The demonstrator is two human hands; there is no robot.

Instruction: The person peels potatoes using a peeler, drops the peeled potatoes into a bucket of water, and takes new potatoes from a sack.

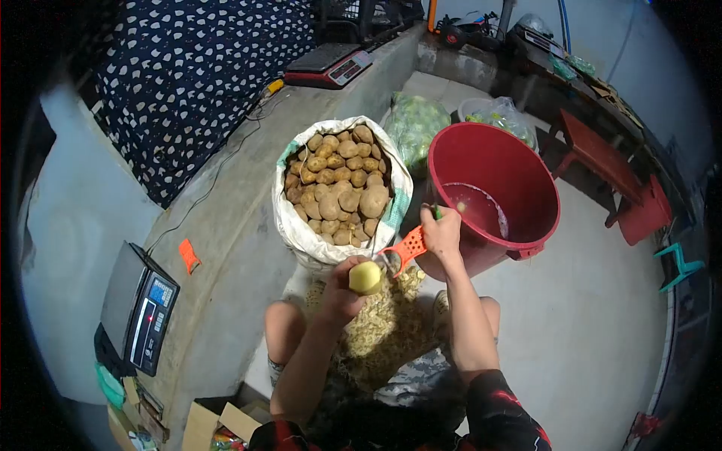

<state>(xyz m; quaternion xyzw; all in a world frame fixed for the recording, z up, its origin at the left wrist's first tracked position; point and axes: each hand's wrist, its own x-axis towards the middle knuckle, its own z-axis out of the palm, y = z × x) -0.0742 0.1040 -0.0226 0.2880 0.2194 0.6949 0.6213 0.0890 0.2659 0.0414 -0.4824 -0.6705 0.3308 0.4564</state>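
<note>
My left hand [342, 289] is closed around a partly peeled potato [365, 277], its bare yellow flesh facing up. My right hand [442, 228] grips an orange peeler [408, 248] with holes in its body, and the peeler's head is close beside the potato; whether they touch I cannot tell. Something green sticks out at the top of my right fist. Below both hands a heap of peelings [383, 331] lies between my legs. Just beyond my left hand stands a white sack [289, 222] full of unpeeled potatoes [338, 180].
A large red bucket [489, 139] with some liquid in it stands at the right. Behind it are plastic bags of green produce [417, 124]. Scales sit on the concrete ledge: a black one [143, 308] and a red one [327, 66]. A red stool [602, 154] stands farther right.
</note>
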